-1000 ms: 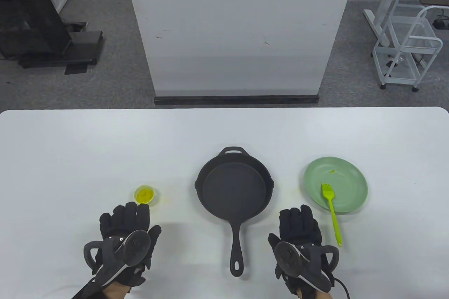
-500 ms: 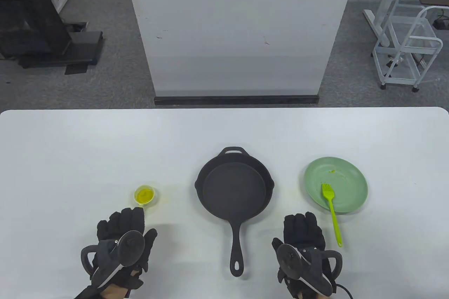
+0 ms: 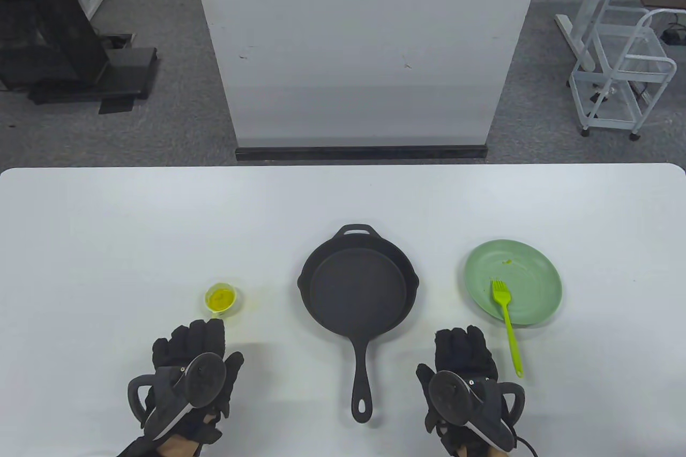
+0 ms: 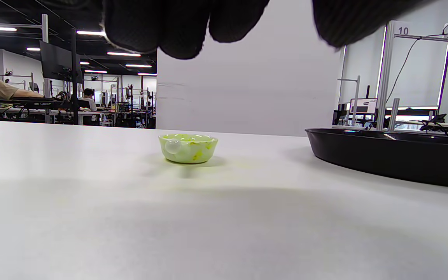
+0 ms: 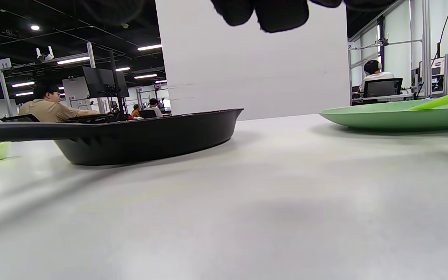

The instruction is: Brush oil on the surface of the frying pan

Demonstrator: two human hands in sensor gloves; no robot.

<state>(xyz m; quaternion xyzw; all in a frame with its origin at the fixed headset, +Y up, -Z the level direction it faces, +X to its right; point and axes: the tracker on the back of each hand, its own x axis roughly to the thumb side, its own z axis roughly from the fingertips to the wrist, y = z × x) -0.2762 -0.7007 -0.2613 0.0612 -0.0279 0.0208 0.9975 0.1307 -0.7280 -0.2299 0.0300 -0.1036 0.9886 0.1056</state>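
- Both hands, left (image 3: 188, 366) and right (image 3: 465, 371), had been drawn back slightly; nothing was held, finger spread undeterminable.
- Brush (image 3: 505, 315) lay on plate (image 3: 541, 275); oil (image 3: 220, 298) untouched, pan (image 3: 356, 285) unbrushed.

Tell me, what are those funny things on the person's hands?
Both the left hand and right hand wear thick black gloves with padded fingers. A dark grey round tracker with a loop sits on the back of each. A black cable trails from the right one, and bare skin shows at the left wrist.
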